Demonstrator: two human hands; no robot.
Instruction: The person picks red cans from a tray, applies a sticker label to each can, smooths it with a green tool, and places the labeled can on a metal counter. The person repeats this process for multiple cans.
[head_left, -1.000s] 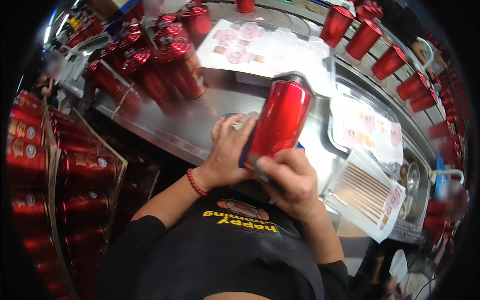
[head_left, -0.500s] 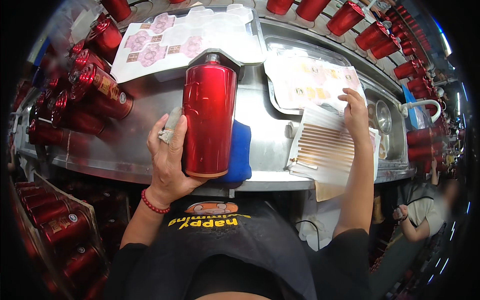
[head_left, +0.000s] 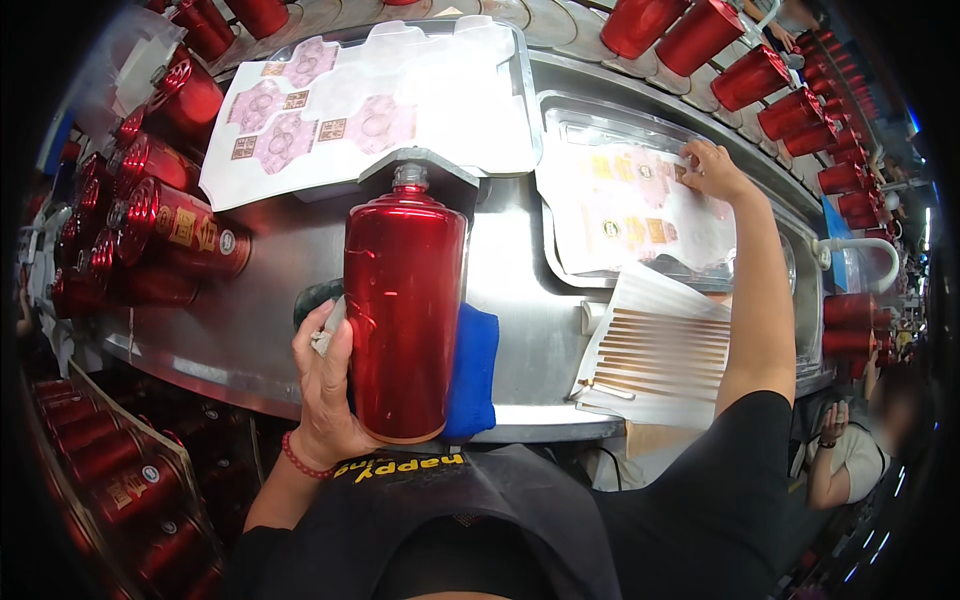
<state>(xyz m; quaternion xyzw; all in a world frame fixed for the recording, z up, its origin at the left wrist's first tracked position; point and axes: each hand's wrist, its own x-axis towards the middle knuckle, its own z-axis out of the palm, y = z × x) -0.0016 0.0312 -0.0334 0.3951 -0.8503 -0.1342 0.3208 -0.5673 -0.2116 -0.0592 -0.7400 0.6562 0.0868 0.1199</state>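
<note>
My left hand point(head_left: 325, 385) is wrapped round the lower left side of a glossy red bottle point(head_left: 403, 315), fingers curled on its wall, thumb side toward me, w/ a bit of pale cloth point(head_left: 322, 338) pinched between palm and bottle. Bottle stands upright, base at the near edge of the steel bench point(head_left: 270, 300), short silvery neck point(head_left: 408, 180) pointing away from me. Red bead bracelet point(head_left: 300, 462) on that wrist, forearm coming up from lower left.

Right hand point(head_left: 712, 168) is stretched far out, arm nearly straight, fingertips pressing on a sheet of small gold and red stickers point(head_left: 640, 215) lying in a shallow clear tray point(head_left: 700, 135). It grips nothing that I can tell; fingers lie flat on the sheet.

Just right of the bottle, a blue cloth pad point(head_left: 470, 370) hangs at the bench edge. Further right, a white sheet w/ thin gold strips point(head_left: 655, 355), ribbed look, overlapping the edge. Behind the bottle, a big white backing sheet w/ pink round labels point(head_left: 360, 105).

Bench is brushed metal, curved by the lens. More red bottles lie on their sides at left point(head_left: 180, 235), some w/ gold labels, metallic sheen. A row of red bottles point(head_left: 760, 75) runs along the far side at upper right. Crates of the same bottles point(head_left: 110, 470) sit below left. Another person point(head_left: 850, 455) is at lower right, blurred.
</note>
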